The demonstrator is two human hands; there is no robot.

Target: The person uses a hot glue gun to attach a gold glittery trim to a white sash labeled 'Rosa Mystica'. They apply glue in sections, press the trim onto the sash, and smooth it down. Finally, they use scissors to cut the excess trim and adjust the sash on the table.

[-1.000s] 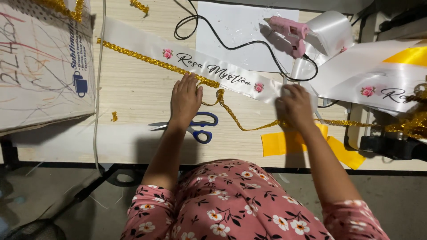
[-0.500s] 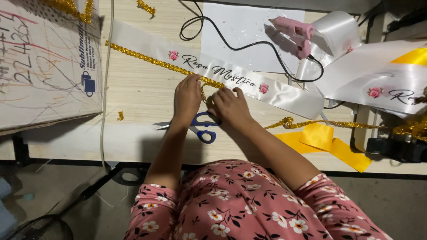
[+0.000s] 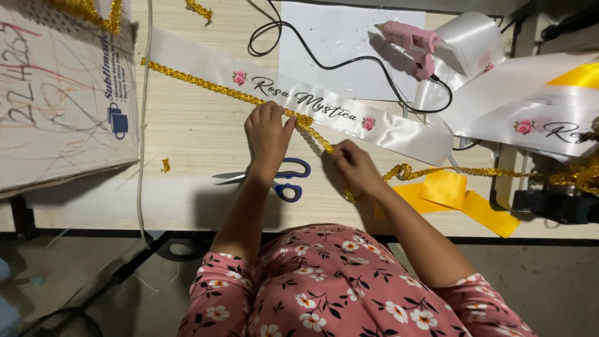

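Our left hand (image 3: 267, 134) lies flat with its fingers together, the fingertips pressing the gold braid trim (image 3: 218, 89) down on the lower edge of the white satin sash (image 3: 324, 106). Our right hand (image 3: 357, 167) sits just beside it, toward us and to the right, fingers closed in a pinch on the same trim where it lifts off the sash edge. The sash runs as a long diagonal across the wooden table (image 3: 187, 134), from upper left down to the right, and the trim follows that same line along its near edge. To the left of our left fingertips the trim already lies on the sash; to the right of the pinch it hangs loose, curling away over yellow ribbon pieces (image 3: 458, 200) toward the right edge of the table. So the bare edge lies right and slightly up from our fingers, and our right hand is the nearer to it. Blue-handled scissors (image 3: 284, 181) rest just under our left wrist. A pink glue gun (image 3: 412, 43) lies well apart, beyond the sash, on a white sheet (image 3: 324, 43).
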